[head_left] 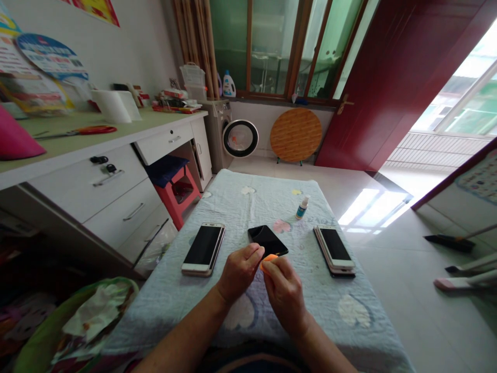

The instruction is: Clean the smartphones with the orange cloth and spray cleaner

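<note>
A black smartphone (268, 240) shows its dark glossy screen in the middle of the cloth-covered table, set at a slant. My left hand (241, 270) is closed at its near left edge, thumb on top, hiding that corner. Between the fingers of my right hand (285, 290) is a small orange cloth (268, 263), pinched close to the phone's near edge and to my left thumb. On the left lie white smartphones (204, 249), apparently stacked. Another stack, with a white smartphone (336, 247) on top, lies on the right. Beyond them stands a small spray bottle (301, 208).
A pale blue patterned cloth (233, 194) covers the table (361, 336). Left of it are a white desk (120, 191), a red stool (180, 194) and a green-rimmed basket (132, 284). A washing machine (217, 116) with its door ajar and a round wooden board (295, 134) stand behind.
</note>
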### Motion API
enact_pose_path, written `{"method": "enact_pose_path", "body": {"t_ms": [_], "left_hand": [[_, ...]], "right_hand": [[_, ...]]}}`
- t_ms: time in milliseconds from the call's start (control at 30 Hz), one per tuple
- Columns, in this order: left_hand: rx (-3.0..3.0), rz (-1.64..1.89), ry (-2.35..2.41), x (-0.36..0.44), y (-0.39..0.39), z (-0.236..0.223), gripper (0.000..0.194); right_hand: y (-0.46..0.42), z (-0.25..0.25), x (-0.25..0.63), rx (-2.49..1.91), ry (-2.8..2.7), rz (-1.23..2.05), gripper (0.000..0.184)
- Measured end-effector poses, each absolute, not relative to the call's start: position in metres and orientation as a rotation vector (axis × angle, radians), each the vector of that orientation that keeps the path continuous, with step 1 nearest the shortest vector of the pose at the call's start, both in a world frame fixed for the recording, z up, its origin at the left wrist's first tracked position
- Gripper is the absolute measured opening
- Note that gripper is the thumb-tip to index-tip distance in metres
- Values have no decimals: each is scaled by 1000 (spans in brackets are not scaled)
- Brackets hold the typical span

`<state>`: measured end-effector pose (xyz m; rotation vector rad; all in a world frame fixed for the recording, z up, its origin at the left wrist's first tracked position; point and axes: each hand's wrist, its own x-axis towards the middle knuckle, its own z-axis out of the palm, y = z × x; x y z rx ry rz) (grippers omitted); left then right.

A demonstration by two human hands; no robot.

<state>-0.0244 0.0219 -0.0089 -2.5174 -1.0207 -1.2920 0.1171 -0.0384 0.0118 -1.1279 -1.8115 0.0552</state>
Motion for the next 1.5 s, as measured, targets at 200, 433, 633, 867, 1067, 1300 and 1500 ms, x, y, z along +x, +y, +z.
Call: {"method": "enact_pose_path", "body": {"t_ms": [200, 433, 633, 867, 1067, 1300, 1500], "left_hand": [[-2563, -1298, -1032, -27, 20, -5, 23], [-2585, -1306, -1030, -31, 19, -6, 23], [-2590, -1282, -1007, -30, 18, -9, 22], [-2565, -1270, -1006, -27, 18, -12, 21], [-2563, -1239, -1005, -27, 19, -14, 22], [-2716, -1211, -1073, -32, 19, -13, 21], [-2854, -1149, -1249, -32, 23, -12, 31]], "right_hand": [[-35, 10, 129, -1151, -1822, 20, 22], [-34, 15, 159, -1266, -1656, -60, 17], [-36, 14, 144, -1149, -1671, -14, 20], [-39, 12, 123, -1105, -1740, 95, 23], [-44, 9, 110, -1049, -1809, 158, 23], [-38, 35, 150, -1167, -1604, 140, 16], [-9, 40, 169, -1237, -1731, 203, 14]]}}
